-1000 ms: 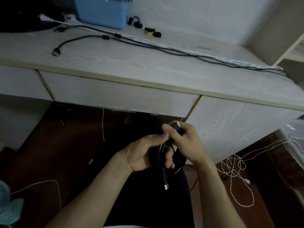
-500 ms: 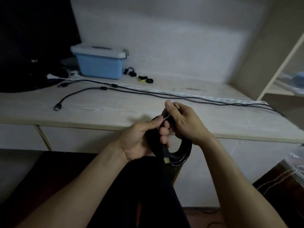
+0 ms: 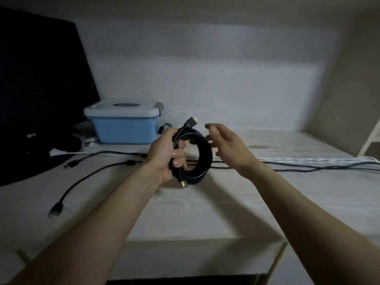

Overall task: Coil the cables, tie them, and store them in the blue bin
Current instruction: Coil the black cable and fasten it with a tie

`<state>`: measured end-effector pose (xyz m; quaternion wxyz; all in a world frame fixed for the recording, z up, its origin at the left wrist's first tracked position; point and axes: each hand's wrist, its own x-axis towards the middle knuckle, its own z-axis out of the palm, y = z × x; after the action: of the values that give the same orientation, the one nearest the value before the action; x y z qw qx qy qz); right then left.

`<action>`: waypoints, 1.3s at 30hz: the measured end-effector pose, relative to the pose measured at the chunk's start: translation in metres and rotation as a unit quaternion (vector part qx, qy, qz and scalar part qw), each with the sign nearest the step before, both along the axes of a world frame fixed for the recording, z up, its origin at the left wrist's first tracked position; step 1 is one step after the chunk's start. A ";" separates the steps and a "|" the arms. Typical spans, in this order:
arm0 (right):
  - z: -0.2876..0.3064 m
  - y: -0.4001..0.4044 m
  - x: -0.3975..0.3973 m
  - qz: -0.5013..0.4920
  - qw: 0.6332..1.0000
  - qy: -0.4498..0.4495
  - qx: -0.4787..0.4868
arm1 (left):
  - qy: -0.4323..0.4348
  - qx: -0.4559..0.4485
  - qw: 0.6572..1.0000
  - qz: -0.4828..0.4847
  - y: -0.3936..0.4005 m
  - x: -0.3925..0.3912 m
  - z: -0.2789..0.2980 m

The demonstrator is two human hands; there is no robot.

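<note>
A home desk nook: a pale wood-grain desk (image 3: 205, 212) against a plain wall, a dark monitor (image 3: 41, 89) at its back left corner, side shelving (image 3: 368, 140) at the right edge.

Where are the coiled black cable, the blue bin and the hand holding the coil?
Coiled black cable (image 3: 206, 153): head view, right side of loop.
Blue bin (image 3: 123, 130): head view, front wall.
Left hand (image 3: 164, 155): head view, back of hand.

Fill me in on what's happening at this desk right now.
A person is tidying cables. The left hand grips a coiled black cable above the desk, one plug sticking up and the other hanging down. The right hand is open beside the coil, not holding it. No tie shows on the coil. The blue bin sits behind with its lid on, and more loose cables lie stretched across the desk.
</note>
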<state>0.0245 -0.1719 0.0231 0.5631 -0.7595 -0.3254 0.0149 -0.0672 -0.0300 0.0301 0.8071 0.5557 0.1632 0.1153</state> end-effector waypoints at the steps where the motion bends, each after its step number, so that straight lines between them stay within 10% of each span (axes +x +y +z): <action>1: -0.002 0.005 0.012 -0.015 0.999 0.034 -0.007 | -0.009 0.010 0.999 0.034 0.012 0.010 0.001; 13: -0.047 0.107 0.146 -0.076 0.891 -0.189 -0.406 | -0.078 0.009 0.980 0.183 0.057 0.065 -0.033; 19: -0.044 0.095 0.140 -0.129 0.920 -0.187 -0.318 | -0.113 0.048 0.973 0.197 0.056 0.064 -0.038; 23: -0.025 0.073 0.104 -0.124 0.990 -0.062 0.025 | -0.137 0.048 0.968 0.205 0.055 0.061 -0.036; 27: -0.007 0.065 0.049 0.070 0.959 0.153 0.228 | -0.150 0.086 0.970 0.170 0.049 0.061 -0.035; 31: -0.002 0.061 0.013 0.230 0.919 0.257 0.191 | -0.205 0.181 0.958 0.087 0.043 0.060 -0.041; 39: -0.008 0.054 0.019 0.218 0.942 0.240 0.086 | -0.189 0.195 0.960 0.070 0.051 0.058 -0.041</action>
<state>0.0436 -0.1181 0.0148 0.6709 -0.5923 -0.3381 0.2911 -0.0089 0.0207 -0.0111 0.6892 0.6576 0.0203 0.3036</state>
